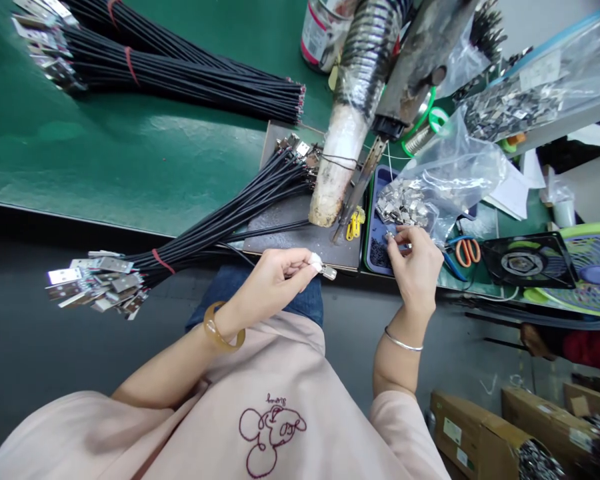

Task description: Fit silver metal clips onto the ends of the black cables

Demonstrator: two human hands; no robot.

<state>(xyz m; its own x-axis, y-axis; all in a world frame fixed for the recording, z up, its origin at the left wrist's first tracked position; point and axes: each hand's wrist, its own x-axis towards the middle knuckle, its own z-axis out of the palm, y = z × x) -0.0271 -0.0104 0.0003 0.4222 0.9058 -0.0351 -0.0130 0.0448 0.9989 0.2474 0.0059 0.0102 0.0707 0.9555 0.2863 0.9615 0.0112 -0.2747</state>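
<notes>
Over the near edge of the green surface (200, 160), a metal connector (329, 272) is held by the left hand (280, 277), the grip closed on it between thumb and forefinger, with a white covering (315, 262) seen at the fingertips. The connector's free end is left pointing toward the right, just in front of a dark board (347, 252). At the tray (379, 232), the right hand (414, 263) is lowered over the near part, thumb and forefinger close together. A small bright piece (389, 235) is seen at their tips; whether it is firmly pinched cannot be told.

For good work, pieces are probably best lifted singly by their edges, since the heap of metal parts (403, 202) is loosely jumbled and neighbours could be dragged along. The loose black bits (379, 253) beside the fingers should be left undisturbed. A light, steady pinch is advised on the left, so that the connector is neither twisted nor squeezed. The hands are best carried low and on the near side of the metal rod tool (360, 183), which is angled down over the board and should be treated as hot.
</notes>
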